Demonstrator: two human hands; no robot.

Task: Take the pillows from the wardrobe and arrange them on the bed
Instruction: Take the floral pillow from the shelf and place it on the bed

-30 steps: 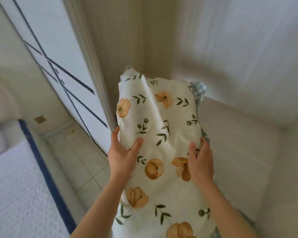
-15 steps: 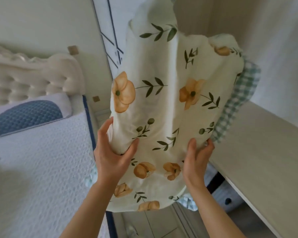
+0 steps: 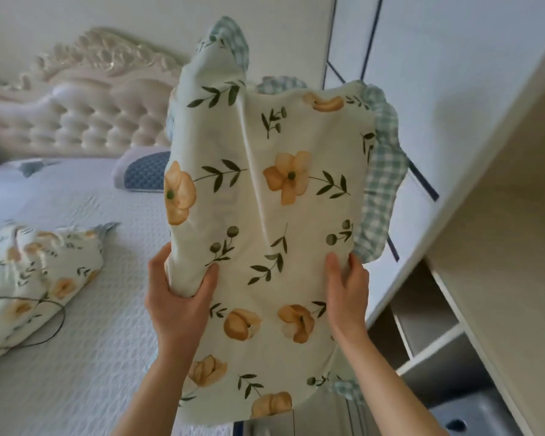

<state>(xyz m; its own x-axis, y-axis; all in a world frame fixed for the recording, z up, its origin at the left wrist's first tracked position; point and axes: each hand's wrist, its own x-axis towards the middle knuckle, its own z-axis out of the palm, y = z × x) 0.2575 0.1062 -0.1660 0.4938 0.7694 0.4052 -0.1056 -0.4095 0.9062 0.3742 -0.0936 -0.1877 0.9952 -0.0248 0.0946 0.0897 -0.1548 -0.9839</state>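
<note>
I hold a cream pillow (image 3: pixel 274 196) printed with orange flowers and green leaves, edged with a green checked frill, upright in front of me. My left hand (image 3: pixel 177 294) grips its left side and my right hand (image 3: pixel 346 294) grips its right side. Behind it lies the bed (image 3: pixel 107 278) with a white textured cover. A second floral pillow (image 3: pixel 35 278) lies on the bed at the left. The open wardrobe (image 3: pixel 501 247) stands at my right.
A tufted cream headboard (image 3: pixel 85 121) runs along the far wall, with a white and blue pillow (image 3: pixel 142 174) below it. A thin dark cord (image 3: pixel 44 328) loops over the bed by the second floral pillow. Wardrobe shelves (image 3: pixel 428 341) open low right.
I have turned from the wardrobe toward the bed, carrying the pillow with both hands. The bed, headboard and second floral pillow have come into view.
</note>
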